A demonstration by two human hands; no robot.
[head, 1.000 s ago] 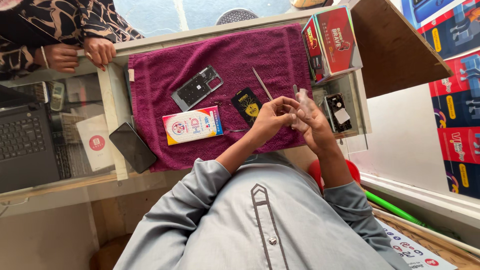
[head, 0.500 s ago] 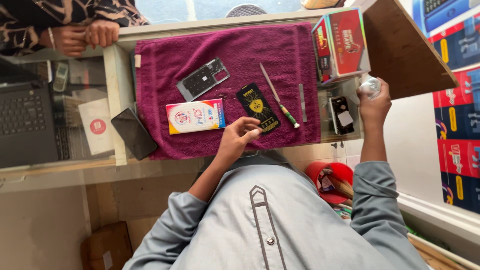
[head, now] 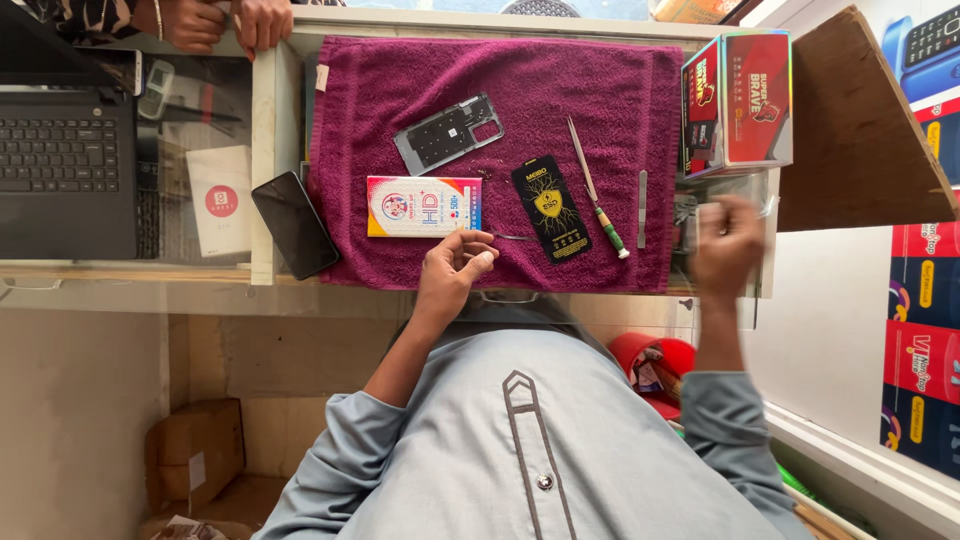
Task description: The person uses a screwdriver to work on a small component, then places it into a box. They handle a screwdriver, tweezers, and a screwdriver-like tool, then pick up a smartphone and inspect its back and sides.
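Tweezers (head: pixel 512 237) lie crosswise just right of my loosely curled, empty left hand (head: pixel 455 268), nearer than my blurred, fisted right hand (head: pixel 728 245).

A maroon towel (head: pixel 600 90) covers the table. On it lie a grey phone frame (head: pixel 448 132), a white packet (head: pixel 423 206), a black packet (head: pixel 550 208) and a green-handled tool (head: pixel 598 190). A black phone (head: pixel 295 224) lies at its edge, a laptop (head: pixel 65 170) farther along, red boxes (head: pixel 740 100) opposite.
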